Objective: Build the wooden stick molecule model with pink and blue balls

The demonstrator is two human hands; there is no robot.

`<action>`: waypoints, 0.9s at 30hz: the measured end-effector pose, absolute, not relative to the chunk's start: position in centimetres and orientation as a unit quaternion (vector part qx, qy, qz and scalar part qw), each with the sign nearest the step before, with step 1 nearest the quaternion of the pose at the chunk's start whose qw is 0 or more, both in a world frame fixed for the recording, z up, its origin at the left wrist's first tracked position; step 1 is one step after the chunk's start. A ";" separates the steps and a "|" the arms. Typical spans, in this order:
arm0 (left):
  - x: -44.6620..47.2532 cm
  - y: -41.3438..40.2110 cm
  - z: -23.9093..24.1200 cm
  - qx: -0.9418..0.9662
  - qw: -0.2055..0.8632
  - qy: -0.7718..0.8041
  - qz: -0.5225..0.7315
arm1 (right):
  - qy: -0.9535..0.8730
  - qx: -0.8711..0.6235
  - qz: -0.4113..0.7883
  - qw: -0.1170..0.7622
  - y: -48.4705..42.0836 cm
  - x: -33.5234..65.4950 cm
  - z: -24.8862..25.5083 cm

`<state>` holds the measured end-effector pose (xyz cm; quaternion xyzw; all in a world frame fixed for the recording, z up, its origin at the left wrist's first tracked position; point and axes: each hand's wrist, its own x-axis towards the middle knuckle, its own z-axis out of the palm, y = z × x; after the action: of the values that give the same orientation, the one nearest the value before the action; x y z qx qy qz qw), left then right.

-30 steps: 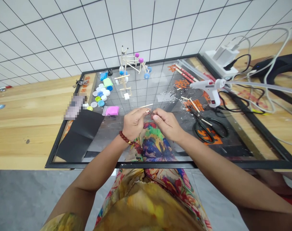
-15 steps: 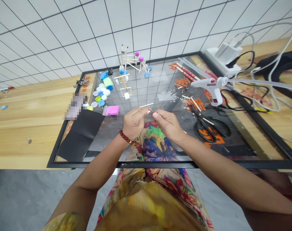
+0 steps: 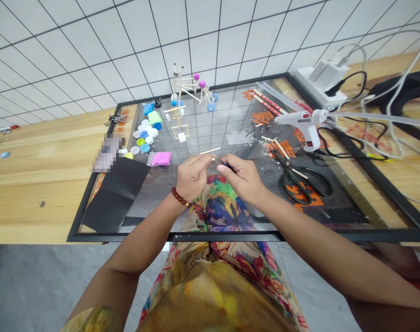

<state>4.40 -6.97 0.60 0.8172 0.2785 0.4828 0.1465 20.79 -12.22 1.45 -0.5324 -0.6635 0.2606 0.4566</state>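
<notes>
My left hand (image 3: 193, 176) and my right hand (image 3: 241, 177) meet above the middle of a black-framed glass sheet (image 3: 337, 235). Both pinch a small thin stick piece (image 3: 215, 160) between thumb and fingertips; the piece is mostly hidden by the fingers. A dark blue bit shows at my right fingertips. A red bead bracelet (image 3: 180, 198) circles my left wrist. A loose wooden stick (image 3: 210, 151) lies on the glass just beyond my hands.
A stick model with coloured caps (image 3: 189, 94) stands at the back. Bottle caps (image 3: 144, 136) and pink clay (image 3: 160, 158) lie at left beside a black sheet (image 3: 115, 193). Scissors (image 3: 301, 177), a white glue gun (image 3: 303, 122), a power strip (image 3: 322, 78) and cables sit at right.
My hands stay in the same place. The fingertips have closed in on each other a little, and the right fingers have shifted on the small piece.
</notes>
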 end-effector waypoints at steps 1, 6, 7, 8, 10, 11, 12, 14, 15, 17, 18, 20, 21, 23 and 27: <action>4.4 -7.0 0.6 0.816 0.153 0.277 0.484 | -0.652 -0.520 0.290 0.470 -12.2 20.7 1.5; 4.5 -7.1 0.7 0.809 0.179 0.266 0.493 | -0.555 -0.438 0.485 0.514 -11.9 20.2 1.2; 4.5 -7.1 0.7 0.809 0.178 0.267 0.492 | -0.546 -0.433 0.501 0.514 -11.8 20.2 1.1; 4.5 -7.1 0.7 0.809 0.176 0.271 0.491 | -0.547 -0.433 0.499 0.514 -11.8 20.1 1.1; 4.5 -7.1 0.7 0.809 0.170 0.283 0.487 | -0.580 -0.446 0.454 0.509 -11.9 20.2 1.1; 4.5 -7.1 0.7 0.808 0.168 0.288 0.485 | -0.603 -0.457 0.419 0.502 -11.9 20.2 1.1; 4.5 -7.1 0.7 0.808 0.166 0.292 0.484 | -0.625 -0.468 0.385 0.492 -12.0 20.3 1.2; 4.5 -7.1 0.8 0.811 0.160 0.294 0.480 | -0.655 -0.489 0.331 0.472 -12.1 20.5 1.4; 4.5 -7.1 0.9 0.813 0.155 0.293 0.478 | -0.663 -0.497 0.313 0.464 -12.2 20.6 1.5; 4.5 -7.1 0.9 0.818 0.146 0.290 0.475 | -0.670 -0.506 0.291 0.459 -12.3 20.6 1.7; 4.5 -7.1 0.9 0.819 0.143 0.287 0.477 | -0.671 -0.509 0.285 0.457 -12.3 20.6 1.7; 4.4 -7.1 0.8 0.818 0.142 0.279 0.483 | -0.668 -0.513 0.282 0.459 -12.4 20.5 1.8; 4.4 -7.1 0.7 0.817 0.142 0.275 0.486 | -0.666 -0.513 0.283 0.461 -12.4 20.5 1.8; 4.5 -7.1 0.7 0.817 0.144 0.271 0.488 | -0.663 -0.508 0.287 0.469 -12.5 20.4 1.8; 4.7 -7.3 0.8 0.806 0.164 0.278 0.496 | -0.664 -0.506 0.283 0.472 -12.4 20.4 1.5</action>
<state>4.73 -7.25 0.84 0.8062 0.2779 0.4958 0.1644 20.39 -12.38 1.55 -0.5058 -0.6642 0.2826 0.4724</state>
